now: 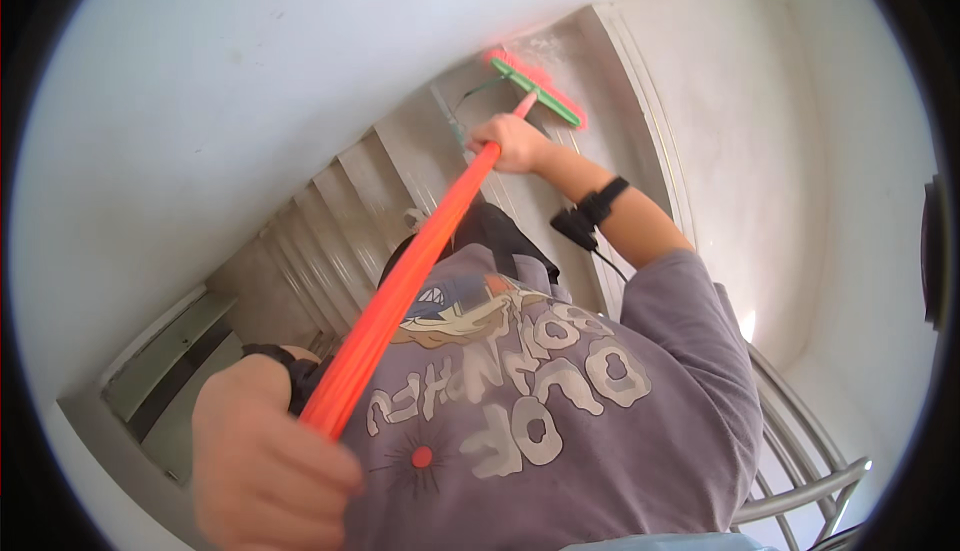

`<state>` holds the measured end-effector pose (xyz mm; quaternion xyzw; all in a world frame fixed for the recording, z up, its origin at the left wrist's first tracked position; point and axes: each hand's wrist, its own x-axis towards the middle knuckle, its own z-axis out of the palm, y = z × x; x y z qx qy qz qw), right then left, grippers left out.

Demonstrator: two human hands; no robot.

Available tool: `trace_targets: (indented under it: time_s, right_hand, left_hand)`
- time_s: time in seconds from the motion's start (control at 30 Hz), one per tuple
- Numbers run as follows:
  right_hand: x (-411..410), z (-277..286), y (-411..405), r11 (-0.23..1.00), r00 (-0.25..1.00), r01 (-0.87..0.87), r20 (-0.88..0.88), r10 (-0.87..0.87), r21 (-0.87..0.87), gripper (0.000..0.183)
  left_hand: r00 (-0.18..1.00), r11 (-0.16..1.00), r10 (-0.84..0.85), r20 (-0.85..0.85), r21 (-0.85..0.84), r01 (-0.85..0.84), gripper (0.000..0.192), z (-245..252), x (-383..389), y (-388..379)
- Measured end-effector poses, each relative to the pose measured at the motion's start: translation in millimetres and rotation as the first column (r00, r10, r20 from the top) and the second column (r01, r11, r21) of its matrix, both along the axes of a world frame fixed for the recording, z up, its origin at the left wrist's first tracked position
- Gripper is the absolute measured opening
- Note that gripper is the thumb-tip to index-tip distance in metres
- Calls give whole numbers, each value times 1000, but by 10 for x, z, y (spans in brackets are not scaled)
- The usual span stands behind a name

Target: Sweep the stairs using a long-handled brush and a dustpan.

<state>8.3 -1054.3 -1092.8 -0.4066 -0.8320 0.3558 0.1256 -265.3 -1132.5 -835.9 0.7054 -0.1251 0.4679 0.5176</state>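
Note:
A broom has an orange-red handle (405, 288), a green head (538, 91) and pink bristles. Its head lies over a grey stair step near the wall. My right hand (510, 142) is closed around the lower handle near the head, with a black strap and small device on that forearm. Close to the camera, my left hand (274, 453) grips the handle's upper end; a black strap circles that wrist. The handle slants across my printed purple-grey T-shirt (600, 431). The bristle tips are blurred, so their exact contact with the step cannot be told.
Several stair steps (349, 202) run toward the lower left beside a pale wall (225, 101). Beyond the broom, a step edge (645, 108) borders a wide pale floor surface (739, 153). A metal railing (802, 491) stands at the lower right. A grey-green framed panel (169, 371) is at the left.

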Motion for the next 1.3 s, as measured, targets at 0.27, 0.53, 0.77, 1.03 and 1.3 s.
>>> trace_targets:
  time_s: [0.27, 0.53, 0.77, 1.03, 1.3]
  right_hand:
    - [684, 25, 272, 882, 886, 410, 130, -445, 231, 17]
    - [-70, -15, 264, 998, 997, 50, 50, -52, 44, 16]
    - [106, -28, 172, 916, 932, 339, 59, -358, 217, 23]
    - [-720, -9, -224, 995, 994, 84, 69, -88, 62, 17]
    - [-30, -93, -1038, 642, 676, 690, 20, -737, 336, 21]
  left_hand:
    - [945, 901, 325, -36, -293, -321, 32, -561, 182, 292]
    - [998, 998, 58, -23, 14, -57, 34, -217, -315, 188]
    - [986, 967, 158, -52, -192, -165, 27, -488, -363, 299]
    - [993, 995, -100, 56, 19, 99, 36, -266, -915, -133]
    - [966, 872, 260, -9, -426, -239, 34, -753, -505, -66]
